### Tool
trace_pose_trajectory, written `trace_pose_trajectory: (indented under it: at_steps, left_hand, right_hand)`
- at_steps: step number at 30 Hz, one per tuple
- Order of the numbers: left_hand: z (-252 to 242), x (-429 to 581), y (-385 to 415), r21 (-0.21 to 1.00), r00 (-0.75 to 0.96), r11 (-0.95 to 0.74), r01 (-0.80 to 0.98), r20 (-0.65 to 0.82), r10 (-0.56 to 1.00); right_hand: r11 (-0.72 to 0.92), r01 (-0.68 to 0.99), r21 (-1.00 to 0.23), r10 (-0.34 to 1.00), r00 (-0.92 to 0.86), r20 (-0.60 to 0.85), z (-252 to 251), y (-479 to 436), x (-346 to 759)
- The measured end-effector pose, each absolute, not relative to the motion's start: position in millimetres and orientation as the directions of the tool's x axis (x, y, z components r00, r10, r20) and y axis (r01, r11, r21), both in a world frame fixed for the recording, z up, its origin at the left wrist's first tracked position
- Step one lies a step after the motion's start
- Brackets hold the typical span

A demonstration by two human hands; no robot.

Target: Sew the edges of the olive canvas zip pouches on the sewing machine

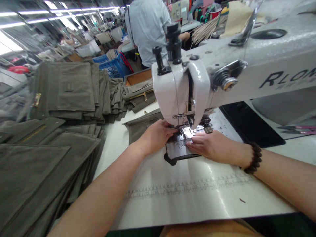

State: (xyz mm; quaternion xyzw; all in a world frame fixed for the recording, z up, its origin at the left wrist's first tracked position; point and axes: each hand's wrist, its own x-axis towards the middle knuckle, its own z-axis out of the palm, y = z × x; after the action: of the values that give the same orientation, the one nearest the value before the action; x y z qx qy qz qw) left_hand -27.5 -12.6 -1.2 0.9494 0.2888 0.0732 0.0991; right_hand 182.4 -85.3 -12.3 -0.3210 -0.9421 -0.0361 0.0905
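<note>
A white sewing machine (170,89) stands over the worktable, its presser foot and needle area lit. Under my left hand (156,136) and behind it lies a grey-green fabric panel (140,128), reaching toward the presser foot. The left fingers are pressed together on the panel's edge, with their tips just left of the foot. My right hand (214,146), with a dark bead bracelet (254,158) on its wrist, rests at the right of the metal needle plate (179,149). Its fingers are drawn together close to the foot; whatever is between them is too small to make out.
Stacked grey-green fabric panels (71,85) with zips fill the left side, and more panels (32,177) lie nearer. A printed ruler (182,189) crosses the white tabletop (197,207). Pink-handled snips (298,129) lie at right. Beyond the machine is a person (146,29) near a blue crate (116,65).
</note>
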Motion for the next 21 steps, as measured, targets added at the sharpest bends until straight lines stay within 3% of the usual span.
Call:
trace_pose_trajectory:
  at_steps: [4, 8, 15, 21]
  left_hand:
    - [19, -30, -30, 0.254, 0.82, -0.78, 0.571, -0.142, 0.554]
    - [24, -21, -53, 0.281, 0.807, -0.757, 0.59, -0.206, 0.553]
    - [8, -17, -68, 0.25, 0.841, -0.82, 0.515, 0.038, 0.54]
    - [2, -23, -71, 0.234, 0.847, -0.836, 0.496, 0.081, 0.525]
  right_hand:
    - [0.831, 0.555, -0.034, 0.55, -0.809, 0.209, -8, -90, 186]
    - [0.85, 0.524, -0.059, 0.526, -0.832, 0.175, -8, -92, 188]
    - [0.857, 0.504, -0.103, 0.512, -0.855, 0.078, 2, -93, 188]
    - [0.852, 0.502, -0.153, 0.499, -0.865, -0.057, 10, -98, 187]
